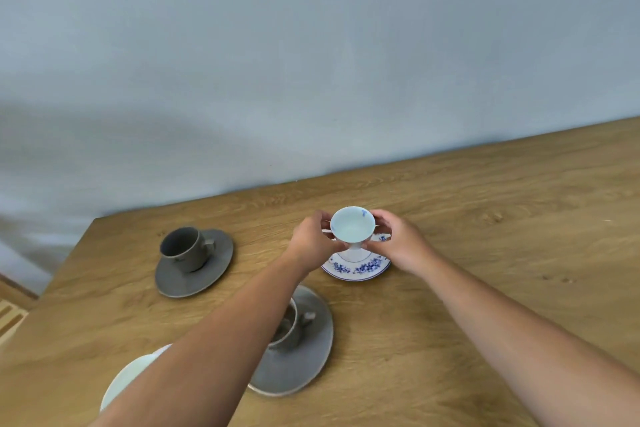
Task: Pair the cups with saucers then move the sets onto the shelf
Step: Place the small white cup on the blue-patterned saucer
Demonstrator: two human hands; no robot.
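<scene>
While the white cup sits upright on its blue-flowered saucer near the middle of the wooden table, I have both hands closed in on the set from either side. My left hand curls at the left of the saucer, fingertips by the cup's foot; my right hand mirrors it on the right, fingers tucked against the saucer's far rim. Each seems to pinch the saucer's edge, though whether the thumbs press the cup too I cannot tell.

As I judge it, this set is paired and the step is lifting it for the shelf. To do that well I would keep the saucer level, raise both sides together, and go slowly: the cup stands on a narrow foot and could slide or tip if one hand leads.

To the left, well apart, a grey cup stands on a grey saucer. Nearer me, a second grey cup on its saucer lies partly under my left forearm, and a pale dish shows at the lower left, mostly hidden. Drawing my left arm back low could clip that near cup, so I would lift clear first. No shelf is in view.
</scene>
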